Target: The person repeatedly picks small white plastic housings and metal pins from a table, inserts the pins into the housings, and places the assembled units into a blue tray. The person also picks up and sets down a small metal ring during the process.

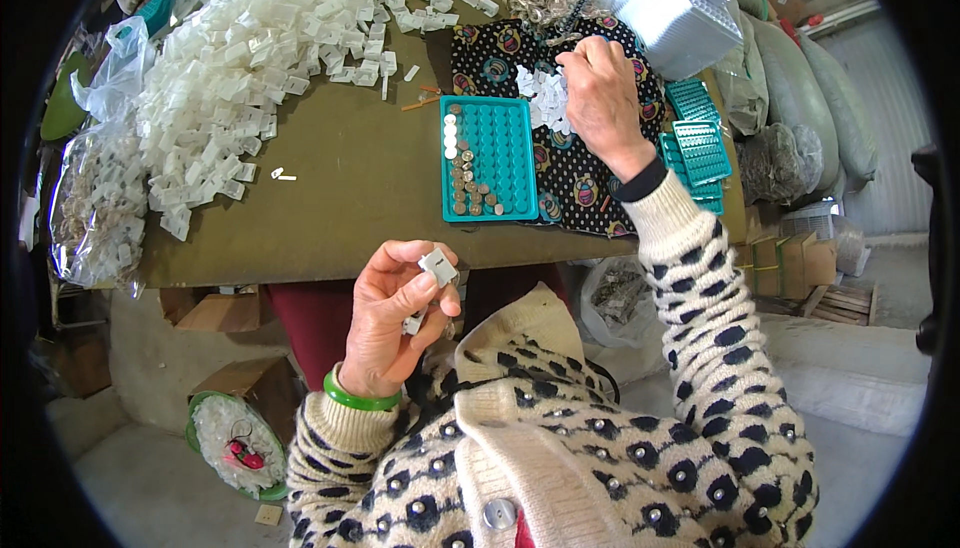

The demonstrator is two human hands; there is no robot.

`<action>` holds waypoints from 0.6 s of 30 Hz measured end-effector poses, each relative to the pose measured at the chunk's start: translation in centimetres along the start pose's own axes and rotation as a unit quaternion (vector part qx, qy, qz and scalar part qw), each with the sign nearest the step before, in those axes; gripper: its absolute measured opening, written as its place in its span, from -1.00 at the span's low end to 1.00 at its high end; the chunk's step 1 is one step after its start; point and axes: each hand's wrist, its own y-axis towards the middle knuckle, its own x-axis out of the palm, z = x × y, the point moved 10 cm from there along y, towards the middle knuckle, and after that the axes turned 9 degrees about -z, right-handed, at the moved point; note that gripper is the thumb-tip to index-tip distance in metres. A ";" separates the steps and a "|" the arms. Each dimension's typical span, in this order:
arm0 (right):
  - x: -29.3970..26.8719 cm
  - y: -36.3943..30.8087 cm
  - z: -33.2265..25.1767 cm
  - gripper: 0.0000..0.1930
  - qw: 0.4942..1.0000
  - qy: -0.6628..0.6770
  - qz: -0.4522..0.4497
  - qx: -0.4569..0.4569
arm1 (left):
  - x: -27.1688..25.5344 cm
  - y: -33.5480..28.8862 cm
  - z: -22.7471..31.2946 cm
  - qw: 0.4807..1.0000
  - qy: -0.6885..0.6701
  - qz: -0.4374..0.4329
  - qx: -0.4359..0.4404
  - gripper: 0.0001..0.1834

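A big heap of white clips (pixel 270 38) spreads over the far left of the olive worktop (pixel 340 198), with a clear bag (pixel 95 198) of small parts slumped at its left edge. Spare teal trays (pixel 697 143) are stacked at the right beside a grey ribbed box (pixel 675 3), and full sacks (pixel 800 98) lean behind them. Down on the floor, a cardboard box (pixel 250 383) sits by a green basin (pixel 235 443) of white bits.

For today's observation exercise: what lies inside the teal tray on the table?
The teal tray is a grid of small cells. White round pieces and grey metal pieces fill its left columns; the other cells look empty. Nothing covers it; what lies under the pieces cannot be seen.
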 end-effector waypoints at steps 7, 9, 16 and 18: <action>3.8 0.7 2.3 -0.95 0.994 -0.074 -0.078 0.010 | -0.8 0.6 -0.1 1.000 0.004 0.017 -0.013 -0.79; 4.0 0.8 2.7 -0.97 0.994 -0.068 -0.087 0.011 | -0.8 0.7 -0.2 1.000 0.008 0.017 -0.015 -0.79; 0.6 0.0 3.7 -0.95 0.911 0.384 -0.030 0.151 | -0.9 0.4 0.1 0.999 0.035 0.039 -0.010 -0.78; 0.6 -1.1 1.6 -0.93 0.776 0.604 -0.057 0.171 | -0.7 0.5 0.1 0.999 0.036 0.033 -0.013 -0.76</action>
